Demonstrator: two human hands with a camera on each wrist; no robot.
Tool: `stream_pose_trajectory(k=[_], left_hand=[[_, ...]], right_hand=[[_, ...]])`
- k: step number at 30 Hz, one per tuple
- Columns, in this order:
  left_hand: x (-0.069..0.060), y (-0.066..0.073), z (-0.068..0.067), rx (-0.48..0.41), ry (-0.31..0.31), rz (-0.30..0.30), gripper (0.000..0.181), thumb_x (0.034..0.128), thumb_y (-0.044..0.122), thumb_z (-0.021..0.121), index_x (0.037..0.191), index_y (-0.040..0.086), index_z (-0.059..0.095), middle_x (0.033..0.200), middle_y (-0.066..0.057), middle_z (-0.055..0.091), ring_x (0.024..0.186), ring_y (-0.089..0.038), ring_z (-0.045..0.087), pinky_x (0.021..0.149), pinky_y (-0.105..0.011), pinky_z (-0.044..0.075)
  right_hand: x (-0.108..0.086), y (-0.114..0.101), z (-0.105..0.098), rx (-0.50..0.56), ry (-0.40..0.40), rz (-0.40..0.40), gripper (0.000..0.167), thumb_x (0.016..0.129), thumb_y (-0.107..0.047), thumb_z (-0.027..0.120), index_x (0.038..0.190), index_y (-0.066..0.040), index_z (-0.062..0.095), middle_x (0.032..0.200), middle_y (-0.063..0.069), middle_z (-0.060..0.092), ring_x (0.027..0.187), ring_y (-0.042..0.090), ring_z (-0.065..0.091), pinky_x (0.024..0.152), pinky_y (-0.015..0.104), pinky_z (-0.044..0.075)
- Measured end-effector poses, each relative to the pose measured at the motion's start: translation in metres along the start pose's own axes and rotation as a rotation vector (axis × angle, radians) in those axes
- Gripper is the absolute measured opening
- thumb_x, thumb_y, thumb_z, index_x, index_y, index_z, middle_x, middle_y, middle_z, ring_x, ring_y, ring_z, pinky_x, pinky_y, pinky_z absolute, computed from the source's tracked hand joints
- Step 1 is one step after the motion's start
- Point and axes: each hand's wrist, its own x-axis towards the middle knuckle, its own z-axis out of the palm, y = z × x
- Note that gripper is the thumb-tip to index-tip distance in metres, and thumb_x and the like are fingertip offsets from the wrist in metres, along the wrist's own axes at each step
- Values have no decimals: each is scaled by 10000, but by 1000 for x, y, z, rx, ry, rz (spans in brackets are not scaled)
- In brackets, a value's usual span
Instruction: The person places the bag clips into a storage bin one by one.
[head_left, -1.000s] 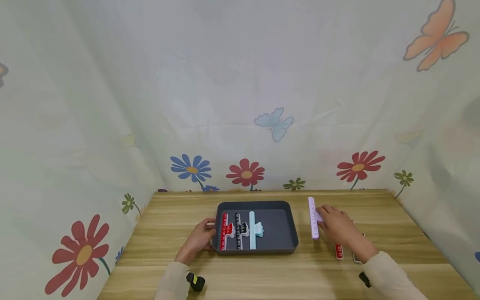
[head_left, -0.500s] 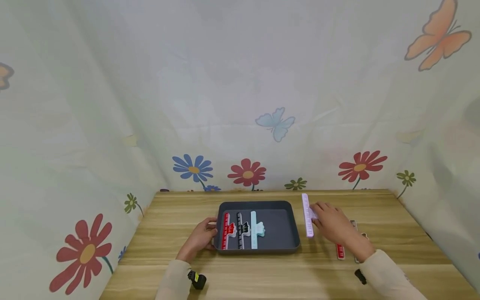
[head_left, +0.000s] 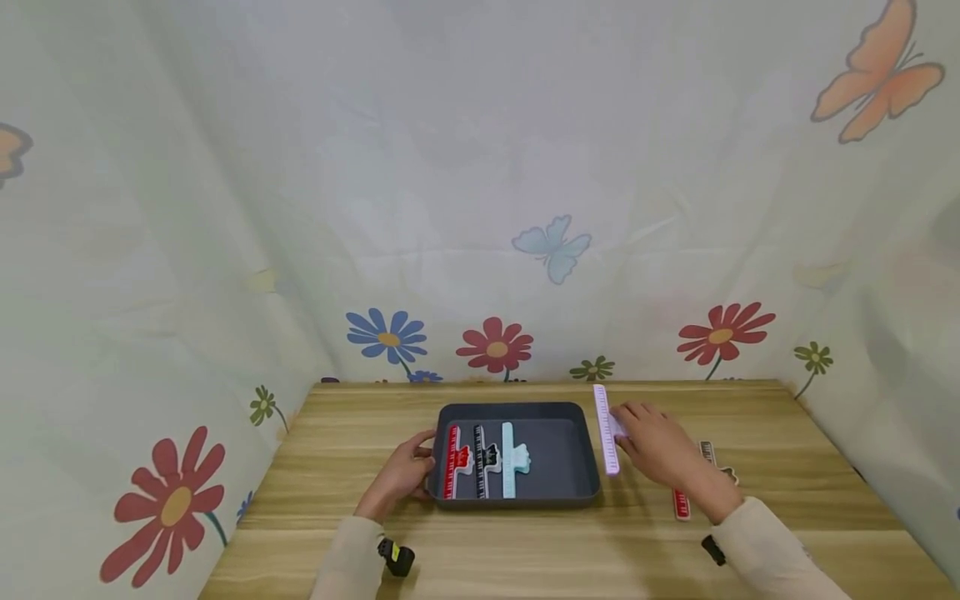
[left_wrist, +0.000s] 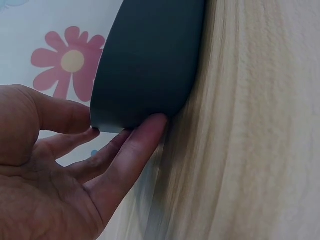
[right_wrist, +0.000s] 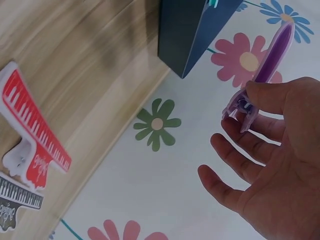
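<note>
My right hand (head_left: 660, 442) pinches a purple clip (head_left: 606, 433) by its handle, off the table just right of the tray's right wall. In the right wrist view, my thumb and forefinger grip the purple clip (right_wrist: 274, 57) and the other fingers are spread. The dark grey tray (head_left: 558, 502) holds a red clip (head_left: 452, 462), a black clip (head_left: 480, 462) and a light blue clip (head_left: 507, 462), side by side from the left. My left hand (head_left: 399, 477) holds the tray's left side; in the left wrist view, thumb and fingertips touch the tray's outer wall (left_wrist: 147, 60).
Another red clip (right_wrist: 37, 122) and another black clip (right_wrist: 20, 192) lie on the wooden table (head_left: 525, 550), partly beneath my right forearm in the head view. A curtain (head_left: 420, 208) printed with flowers and butterflies stands behind the table.
My right hand has moved left with the purple clip, bringing it close to the tray's right wall. The left hand stays at the tray, and the clips in the tray have not moved.
</note>
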Motion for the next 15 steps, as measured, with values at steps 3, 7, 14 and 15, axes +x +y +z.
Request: stream_pose_trajectory(k=[3,7,14,15], left_hand=[[-1,0,0,-8,-1,0,551,964,28,466,1503,86,372,1303,-311,534,821,-266,684,561,-431,603],[-2,-1,1,-17,-6,7,549,966,22,463,1503,79,368,1304,-315,531,825,-265,682,560,-444,603],[-3,0,2,-14,-7,14,549,967,22,464,1504,79,365,1315,-319,524,838,-259,675,561,-446,603],[-2,0,2,-12,-8,11,550,967,21,463,1505,79,363,1316,-321,522,835,-258,675,561,-445,603]], right_hand=[[3,-4,1,-3,1,-8,455,895,-205,709,1294,-21,591,1218,135,639,1124,335,595,905,578,512],[8,-13,1,-10,-16,-16,455,899,-212,705,1296,-20,589,1223,137,639,1134,332,594,904,573,518],[18,-28,5,10,-11,-35,441,897,-199,702,1284,-18,595,1224,140,638,1150,336,590,929,570,513],[19,-29,6,13,-14,-32,445,894,-199,705,1288,-24,595,1226,137,636,1155,333,587,935,570,512]])
